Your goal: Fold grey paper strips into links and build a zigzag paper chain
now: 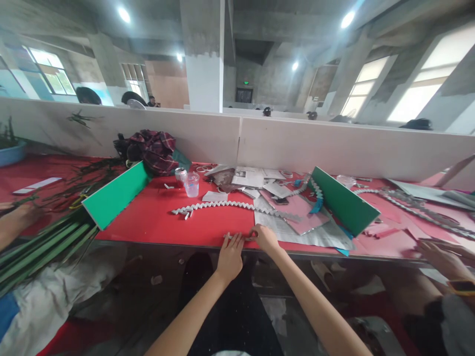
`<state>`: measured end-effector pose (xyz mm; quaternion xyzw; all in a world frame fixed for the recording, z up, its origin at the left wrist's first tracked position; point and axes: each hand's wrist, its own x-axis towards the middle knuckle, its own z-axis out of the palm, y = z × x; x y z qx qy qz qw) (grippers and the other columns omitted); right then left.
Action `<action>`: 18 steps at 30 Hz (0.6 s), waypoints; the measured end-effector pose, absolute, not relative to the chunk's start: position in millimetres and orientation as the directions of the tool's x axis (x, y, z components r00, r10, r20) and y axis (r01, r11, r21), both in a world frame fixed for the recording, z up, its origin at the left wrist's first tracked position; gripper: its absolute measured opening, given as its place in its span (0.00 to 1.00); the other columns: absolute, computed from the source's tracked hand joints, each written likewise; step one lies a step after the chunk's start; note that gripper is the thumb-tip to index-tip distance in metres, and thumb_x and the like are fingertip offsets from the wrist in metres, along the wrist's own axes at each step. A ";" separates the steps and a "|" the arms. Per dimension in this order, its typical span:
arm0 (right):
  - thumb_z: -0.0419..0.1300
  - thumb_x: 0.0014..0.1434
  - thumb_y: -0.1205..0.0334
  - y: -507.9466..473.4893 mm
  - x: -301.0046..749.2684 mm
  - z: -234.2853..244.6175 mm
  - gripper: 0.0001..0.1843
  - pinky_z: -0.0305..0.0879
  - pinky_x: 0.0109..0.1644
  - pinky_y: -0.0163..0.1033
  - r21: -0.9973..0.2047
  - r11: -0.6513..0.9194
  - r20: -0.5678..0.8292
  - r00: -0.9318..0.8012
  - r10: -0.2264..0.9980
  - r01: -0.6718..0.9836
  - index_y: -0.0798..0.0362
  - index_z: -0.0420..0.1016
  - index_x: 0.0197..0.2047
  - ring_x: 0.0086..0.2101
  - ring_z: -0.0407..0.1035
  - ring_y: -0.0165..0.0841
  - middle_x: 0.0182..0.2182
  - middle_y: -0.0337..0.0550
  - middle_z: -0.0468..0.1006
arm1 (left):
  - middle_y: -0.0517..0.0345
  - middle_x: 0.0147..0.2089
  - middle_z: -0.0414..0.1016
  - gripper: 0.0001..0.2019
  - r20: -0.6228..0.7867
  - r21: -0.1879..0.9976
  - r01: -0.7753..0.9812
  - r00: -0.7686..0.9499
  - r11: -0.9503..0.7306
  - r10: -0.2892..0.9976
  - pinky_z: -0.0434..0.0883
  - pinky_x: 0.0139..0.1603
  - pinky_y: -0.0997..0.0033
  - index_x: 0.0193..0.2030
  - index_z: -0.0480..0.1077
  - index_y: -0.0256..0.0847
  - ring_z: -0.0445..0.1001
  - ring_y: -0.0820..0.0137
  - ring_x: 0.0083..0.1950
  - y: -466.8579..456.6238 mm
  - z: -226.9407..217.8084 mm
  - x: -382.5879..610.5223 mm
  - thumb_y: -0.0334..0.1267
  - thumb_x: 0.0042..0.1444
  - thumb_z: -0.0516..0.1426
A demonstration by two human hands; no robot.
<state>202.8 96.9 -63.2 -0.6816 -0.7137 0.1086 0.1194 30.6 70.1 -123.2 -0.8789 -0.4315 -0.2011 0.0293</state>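
Note:
At the front edge of the red table, my left hand [230,254] lies with its fingers stretched out, pressing a small folded paper strip [248,238] against the tabletop. My right hand [265,237] is closed, its fingers pinching the right end of that strip. Part of the strip is hidden under the fingers, and its folds are too small to make out. Beyond both hands, a zigzag chain of folded paper [222,203] stretches across the table onto newspaper [315,235]. Small loose folded pieces [188,214] lie by the chain's left end.
Green dividers stand at left [117,195] and right [343,202]. A plastic cup [192,185] and a can [180,175] stand near a plaid cloth [159,151]. Papers [252,177] lie at the back. Co-workers' hands show at left [22,217] and right [443,259], beside long green leaves [48,247] on the left.

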 end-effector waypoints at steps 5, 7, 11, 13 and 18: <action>0.61 0.53 0.64 93.4 202.4 -66.0 0.05 0.53 0.35 0.32 -0.315 0.092 0.068 -0.074 0.995 0.944 0.46 0.77 0.34 0.36 0.68 0.30 0.37 0.38 0.75 | 0.54 0.65 0.59 0.30 0.398 0.132 0.775 0.529 -0.618 0.749 0.35 0.69 0.53 0.64 0.55 0.37 0.53 0.69 0.67 72.2 -120.7 10.2 0.25 0.53 0.45; 0.60 0.54 0.64 93.8 203.9 -67.4 0.05 0.54 0.36 0.33 -0.313 0.092 0.076 -0.072 0.994 0.945 0.46 0.77 0.34 0.36 0.68 0.30 0.37 0.37 0.75 | 0.55 0.65 0.59 0.30 0.411 0.123 0.797 0.501 -0.591 0.762 0.35 0.69 0.54 0.64 0.55 0.38 0.53 0.69 0.67 71.7 -122.0 1.4 0.25 0.52 0.45; 0.58 0.55 0.65 91.2 205.2 -67.8 0.07 0.55 0.39 0.35 -0.293 0.106 0.114 -0.075 0.991 0.950 0.46 0.77 0.34 0.37 0.69 0.32 0.37 0.38 0.76 | 0.57 0.65 0.59 0.30 0.427 0.115 0.815 0.476 -0.568 0.769 0.36 0.69 0.54 0.64 0.55 0.40 0.53 0.69 0.67 70.0 -122.7 -8.2 0.24 0.52 0.45; 0.56 0.56 0.66 85.7 200.8 -67.2 0.09 0.56 0.43 0.37 -0.270 0.129 0.152 -0.090 0.984 0.954 0.47 0.77 0.35 0.40 0.68 0.35 0.38 0.41 0.77 | 0.57 0.65 0.59 0.31 0.431 0.114 0.823 0.464 -0.557 0.774 0.37 0.69 0.53 0.64 0.55 0.40 0.53 0.68 0.67 69.4 -122.3 -7.8 0.25 0.52 0.45; 0.50 0.59 0.71 62.8 163.3 -76.6 0.19 0.51 0.55 0.42 -0.204 0.246 0.238 -0.195 0.951 0.948 0.48 0.73 0.51 0.50 0.63 0.37 0.48 0.45 0.75 | 0.56 0.65 0.59 0.31 0.430 0.113 0.835 0.447 -0.538 0.784 0.41 0.69 0.51 0.64 0.55 0.40 0.53 0.66 0.67 67.6 -123.9 -2.6 0.25 0.51 0.46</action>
